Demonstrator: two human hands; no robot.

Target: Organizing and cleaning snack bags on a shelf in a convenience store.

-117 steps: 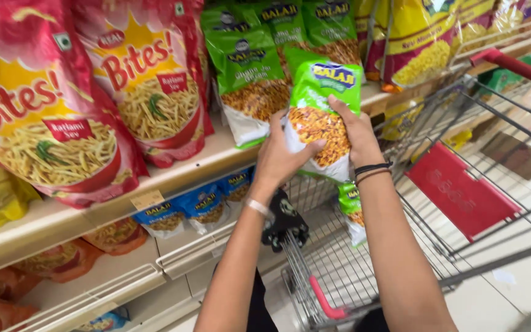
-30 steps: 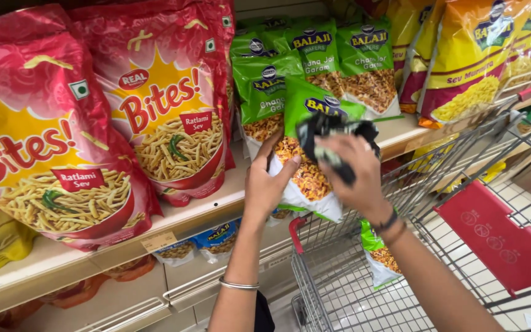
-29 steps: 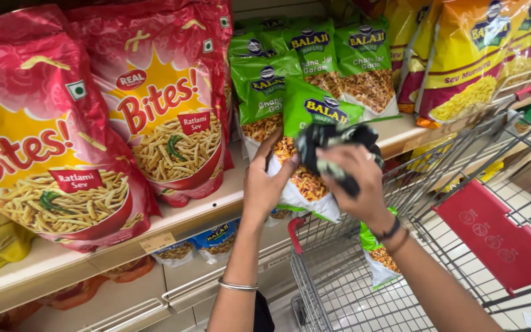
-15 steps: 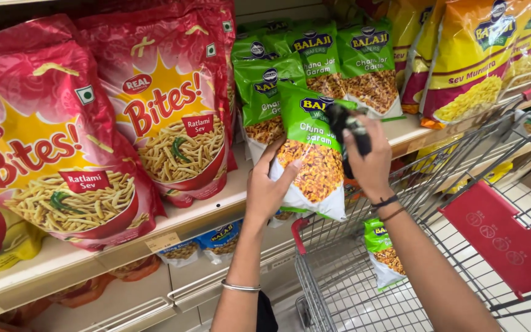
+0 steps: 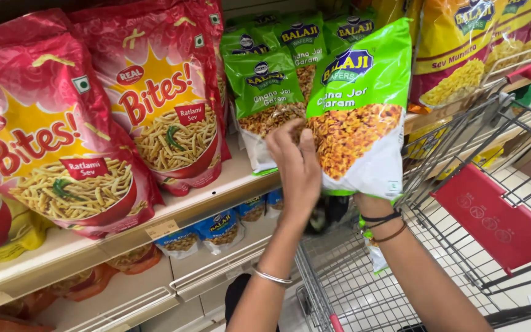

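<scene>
Above the wire shopping cart (image 5: 462,258), right of the shelf (image 5: 216,190), a green snack bag (image 5: 361,110) stands upright in both hands. The right hand (image 5: 373,200), mostly hidden behind the bag, grips its lower edge; the left hand (image 5: 296,163) lies with loosely curled fingers against its left side. Big red snack bags (image 5: 87,117) fill the shelf's left.

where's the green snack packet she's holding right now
In the head view, right of centre: the green snack packet is held upright between the left hand and right hand, above the shopping cart, in front of the shelf.
</scene>
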